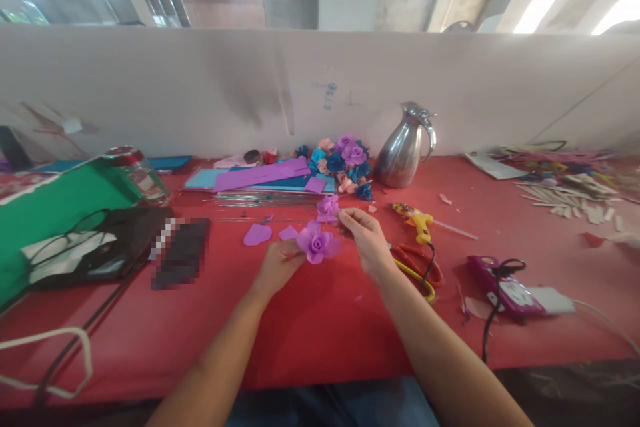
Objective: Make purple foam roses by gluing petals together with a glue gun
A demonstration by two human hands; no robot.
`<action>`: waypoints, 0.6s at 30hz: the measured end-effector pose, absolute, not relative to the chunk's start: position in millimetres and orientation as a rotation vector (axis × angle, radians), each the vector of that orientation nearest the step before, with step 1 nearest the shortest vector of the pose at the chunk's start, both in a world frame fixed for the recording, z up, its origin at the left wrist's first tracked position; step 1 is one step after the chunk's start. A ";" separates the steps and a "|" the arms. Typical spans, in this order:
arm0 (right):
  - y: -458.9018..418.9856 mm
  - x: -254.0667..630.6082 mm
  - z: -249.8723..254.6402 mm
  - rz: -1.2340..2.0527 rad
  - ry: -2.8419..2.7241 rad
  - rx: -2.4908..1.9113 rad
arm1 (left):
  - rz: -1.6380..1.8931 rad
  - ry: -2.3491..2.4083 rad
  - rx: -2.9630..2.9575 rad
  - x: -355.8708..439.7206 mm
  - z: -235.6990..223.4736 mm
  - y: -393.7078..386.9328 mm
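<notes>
My left hand (283,265) is closed on a purple craft flower (317,243) with a coiled centre and spread petals, held above the red table. To its right, my right hand (369,243) has its fingertips pinched close to the flower's blurred right petals. Whether anything is between those fingertips cannot be made out. Just behind them lies a second purple flower (328,207). Left of the hands are a purple petal-shaped piece (257,235) and a smaller purple scrap (289,233), partly covered by the held flower and hand.
Purple strips (263,175) lie on blue sheets, with thin wires (250,199) in front. Finished flowers (345,160) are heaped beside a steel jug (404,150). At right are a yellow glue gun (421,223), red-and-yellow handles (417,265) and a purple power strip (507,290) with cords.
</notes>
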State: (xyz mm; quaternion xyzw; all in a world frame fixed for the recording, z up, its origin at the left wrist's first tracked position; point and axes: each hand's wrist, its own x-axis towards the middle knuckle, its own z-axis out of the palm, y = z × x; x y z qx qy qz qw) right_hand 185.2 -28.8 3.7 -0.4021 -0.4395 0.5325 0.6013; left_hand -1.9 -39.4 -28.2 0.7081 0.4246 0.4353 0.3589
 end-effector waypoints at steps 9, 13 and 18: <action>-39.8 168.7 1.8 1.354 -1.069 -0.979 | 1.427 1.353 1.638 -3.9 -34.4 -35.4; -43.9 162.7 0.0 1.449 -1.076 -0.962 | 1.419 1.327 1.709 -2.1 -29.5 -37.8; -43.9 162.0 0.8 1.405 -1.097 -0.951 | 1.431 1.339 1.775 -3.3 -30.6 -37.8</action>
